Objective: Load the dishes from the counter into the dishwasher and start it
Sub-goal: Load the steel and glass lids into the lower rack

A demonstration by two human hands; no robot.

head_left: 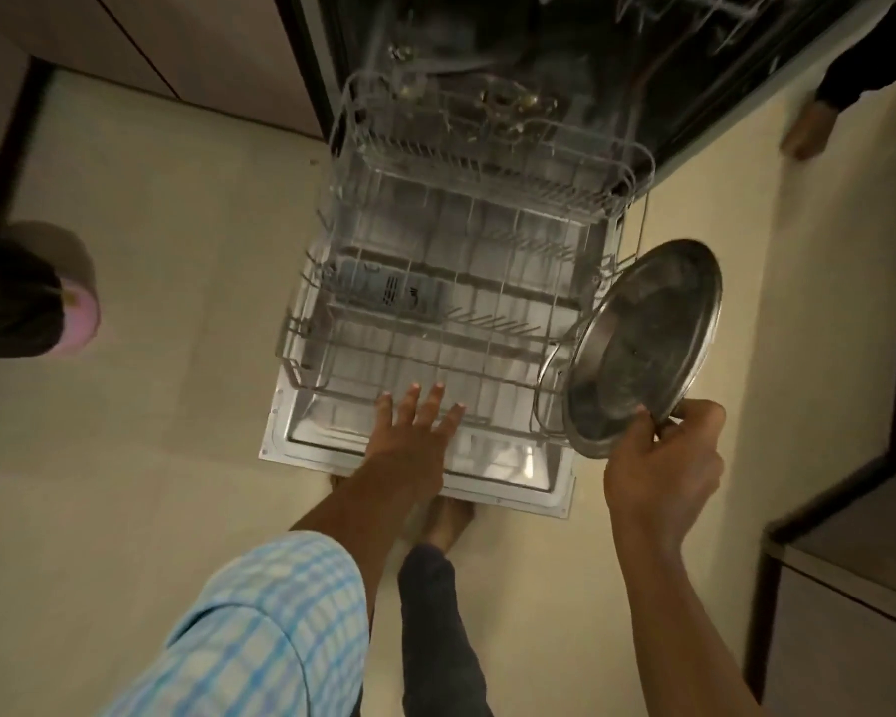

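Observation:
The dishwasher stands open with its door (pixel 508 465) folded down flat. Its lower wire rack (pixel 311 333) is pulled out over the door and holds no dishes. My right hand (pixel 663 460) grips the near rim of a round steel plate (pixel 642 349), tilted on edge just past the rack's right side. My left hand (pixel 417 421) reaches over the rack's front edge with fingers spread and straight, holding nothing. A second wire basket (pixel 487 147) sits further back in the dark tub.
Another person's foot (pixel 805 129) stands on the floor to the right of the dishwasher. A dark-clothed figure with a pink object (pixel 81 313) is at the left edge. A cabinet corner (pixel 844 551) juts in at lower right. My own feet (pixel 448 520) are just below the door.

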